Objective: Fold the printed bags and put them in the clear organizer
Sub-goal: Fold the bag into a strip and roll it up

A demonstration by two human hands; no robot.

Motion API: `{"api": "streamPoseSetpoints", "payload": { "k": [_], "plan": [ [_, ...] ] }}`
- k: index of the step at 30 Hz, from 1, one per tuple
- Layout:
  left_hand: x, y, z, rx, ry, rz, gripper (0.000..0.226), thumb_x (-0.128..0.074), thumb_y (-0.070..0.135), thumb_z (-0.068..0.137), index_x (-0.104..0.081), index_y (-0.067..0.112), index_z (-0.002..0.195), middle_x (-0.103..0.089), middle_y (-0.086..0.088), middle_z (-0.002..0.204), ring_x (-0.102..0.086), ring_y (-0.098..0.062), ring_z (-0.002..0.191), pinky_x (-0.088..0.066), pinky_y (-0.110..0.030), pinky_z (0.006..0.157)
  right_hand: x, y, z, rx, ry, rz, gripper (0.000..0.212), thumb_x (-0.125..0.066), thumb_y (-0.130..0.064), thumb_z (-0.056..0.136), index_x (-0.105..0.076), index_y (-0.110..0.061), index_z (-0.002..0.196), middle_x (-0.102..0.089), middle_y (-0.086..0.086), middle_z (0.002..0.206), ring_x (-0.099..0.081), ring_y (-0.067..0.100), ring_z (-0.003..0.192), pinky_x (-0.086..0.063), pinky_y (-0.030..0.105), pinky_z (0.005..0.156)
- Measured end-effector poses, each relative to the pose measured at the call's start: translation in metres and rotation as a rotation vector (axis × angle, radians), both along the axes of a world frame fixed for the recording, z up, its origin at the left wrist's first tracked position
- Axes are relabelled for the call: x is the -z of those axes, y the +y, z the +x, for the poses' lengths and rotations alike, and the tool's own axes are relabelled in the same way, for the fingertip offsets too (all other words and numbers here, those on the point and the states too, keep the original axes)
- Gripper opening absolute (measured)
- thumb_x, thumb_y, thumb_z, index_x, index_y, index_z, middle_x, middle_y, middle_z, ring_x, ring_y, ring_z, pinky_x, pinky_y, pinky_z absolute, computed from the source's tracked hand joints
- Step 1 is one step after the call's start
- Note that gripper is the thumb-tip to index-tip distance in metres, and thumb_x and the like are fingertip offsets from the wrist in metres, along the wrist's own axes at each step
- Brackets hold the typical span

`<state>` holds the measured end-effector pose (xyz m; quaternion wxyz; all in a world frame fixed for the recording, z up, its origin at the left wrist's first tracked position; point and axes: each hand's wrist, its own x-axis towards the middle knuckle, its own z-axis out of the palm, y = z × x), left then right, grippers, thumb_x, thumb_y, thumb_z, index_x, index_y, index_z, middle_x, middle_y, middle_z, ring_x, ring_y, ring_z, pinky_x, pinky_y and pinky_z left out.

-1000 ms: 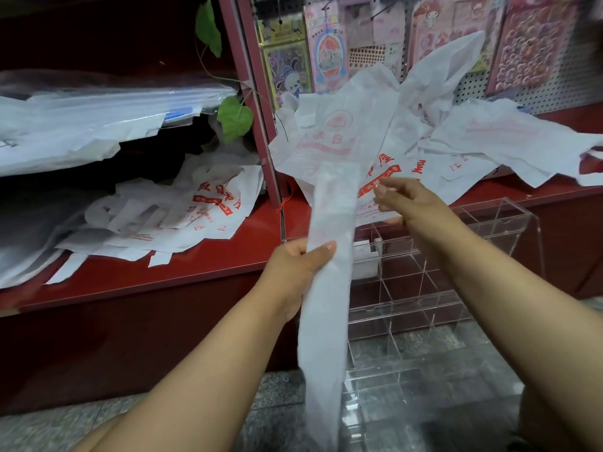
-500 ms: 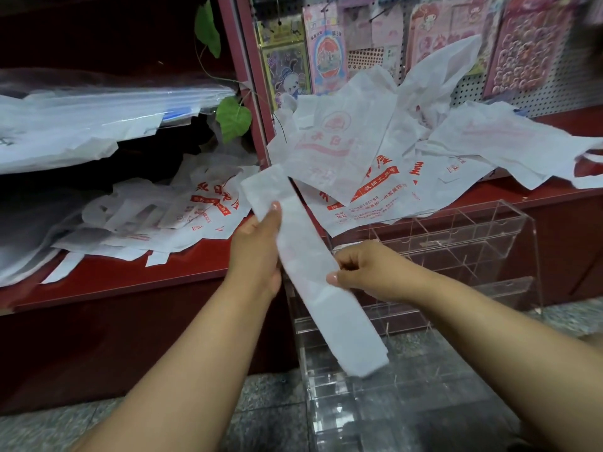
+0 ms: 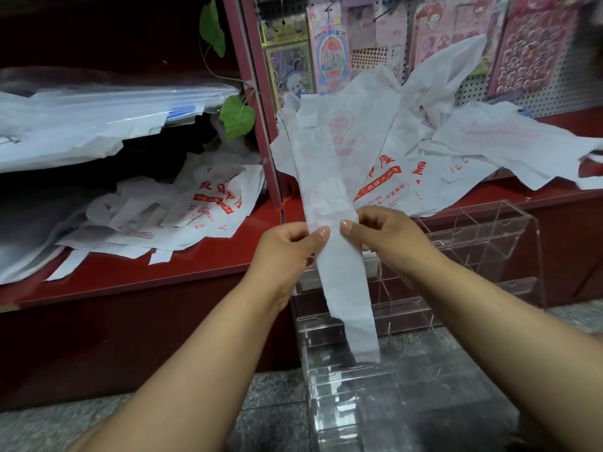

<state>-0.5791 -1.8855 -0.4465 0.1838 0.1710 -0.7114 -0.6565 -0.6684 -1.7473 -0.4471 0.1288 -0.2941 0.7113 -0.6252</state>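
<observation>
White plastic, folded to a long strip, was pinched at its middle by the left hand and right hand, above the clear organizer.
It looked only lengthwise-folded, not yet tucked in; the organizer's compartments showed no bags I could make out. Loose printed bags lay heaped on the far red shelf, more at left, crowding the space.

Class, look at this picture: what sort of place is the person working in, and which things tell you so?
Probably a small shop. Packaged sticker sheets hang on a pegboard, printed carrier bags lie heaped on a red shelf, and a clear organizer stands below.
</observation>
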Motion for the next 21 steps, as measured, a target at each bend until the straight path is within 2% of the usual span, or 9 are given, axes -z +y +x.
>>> {"api": "streamPoseSetpoints", "payload": {
  "k": [2,4,6,9,11,14,16,18,21],
  "plan": [
    [-0.005,0.001,0.001,-0.013,0.04,-0.026,0.014,-0.064,0.016,0.093,-0.073,0.006,0.09,-0.075,-0.016,0.094,-0.07,-0.032,0.091,-0.054,-0.047,0.089,-0.002,0.0,0.002,0.032,0.015,-0.061,0.01,-0.066,-0.016,0.088,-0.069,-0.015,0.078,-0.068,0.005,0.078,-0.06,0.004,0.067,-0.048,0.016,0.065],
    [-0.01,0.003,0.003,-0.027,0.087,-0.046,0.016,-0.063,0.018,0.094,-0.073,0.007,0.088,-0.075,-0.012,0.09,-0.072,-0.029,0.089,-0.056,-0.045,0.087,-0.006,0.002,0.003,0.059,0.03,-0.094,0.011,-0.064,-0.013,0.089,-0.069,-0.011,0.079,-0.069,0.012,0.08,-0.061,0.008,0.068,-0.05,0.018,0.067],
    [-0.015,0.006,0.004,-0.068,0.152,-0.1,0.015,-0.065,0.02,0.093,-0.074,0.012,0.083,-0.075,-0.008,0.091,-0.071,-0.021,0.087,-0.056,-0.039,0.085,-0.009,0.005,0.001,0.07,0.043,-0.11,0.013,-0.063,-0.014,0.09,-0.069,-0.015,0.078,-0.07,0.008,0.08,-0.062,0.011,0.071,-0.052,0.024,0.07],
    [-0.019,0.007,0.004,-0.154,0.229,-0.218,0.01,-0.071,0.022,0.088,-0.076,0.022,0.079,-0.063,0.007,0.119,-0.06,-0.004,0.108,-0.049,-0.016,0.091,-0.014,0.006,-0.001,0.06,0.054,-0.127,0.016,-0.064,-0.013,0.09,-0.068,-0.018,0.076,-0.07,0.004,0.078,-0.063,0.015,0.071,-0.053,0.033,0.073],
    [-0.022,0.007,0.006,-0.139,0.251,-0.245,0.017,-0.068,0.015,0.089,-0.075,0.025,0.078,-0.063,0.02,0.115,-0.058,0.004,0.11,-0.046,-0.01,0.09,-0.014,0.007,-0.002,0.052,0.054,-0.133,0.015,-0.063,-0.013,0.09,-0.069,-0.017,0.077,-0.07,0.004,0.078,-0.063,0.015,0.072,-0.053,0.034,0.074],
    [-0.024,0.008,0.008,-0.075,0.258,-0.163,0.017,-0.062,0.01,0.093,-0.076,0.017,0.088,-0.076,0.009,0.092,-0.07,-0.007,0.094,-0.054,-0.018,0.081,-0.014,0.009,-0.002,0.057,0.046,-0.165,0.015,-0.064,-0.012,0.089,-0.069,-0.016,0.076,-0.07,0.001,0.074,-0.062,0.012,0.068,-0.05,0.032,0.07],
    [-0.024,0.009,0.009,-0.054,0.248,-0.134,0.017,-0.059,0.011,0.095,-0.075,0.014,0.094,-0.077,-0.001,0.094,-0.072,-0.018,0.094,-0.057,-0.026,0.084,-0.014,0.009,-0.001,0.071,0.034,-0.179,0.01,-0.066,-0.012,0.087,-0.07,-0.015,0.079,-0.071,0.008,0.079,-0.063,0.015,0.072,-0.053,0.037,0.071],
    [-0.023,0.009,0.008,-0.037,0.24,-0.061,0.019,-0.056,0.011,0.097,-0.074,0.016,0.095,-0.076,-0.004,0.094,-0.072,-0.021,0.093,-0.057,-0.031,0.084,-0.011,0.008,0.001,0.071,0.016,-0.17,0.002,-0.072,-0.012,0.083,-0.071,-0.012,0.084,-0.07,0.019,0.092,-0.065,0.021,0.079,-0.055,0.043,0.08],
    [-0.022,0.01,0.006,0.022,0.233,0.091,0.02,-0.052,0.011,0.098,-0.072,0.013,0.101,-0.076,-0.006,0.096,-0.072,-0.019,0.086,-0.056,-0.026,0.071,-0.005,0.006,0.002,0.079,0.008,-0.12,0.005,-0.074,-0.008,0.08,-0.07,-0.006,0.083,-0.07,0.02,0.093,-0.065,0.022,0.079,-0.055,0.041,0.084]
  ]
}}
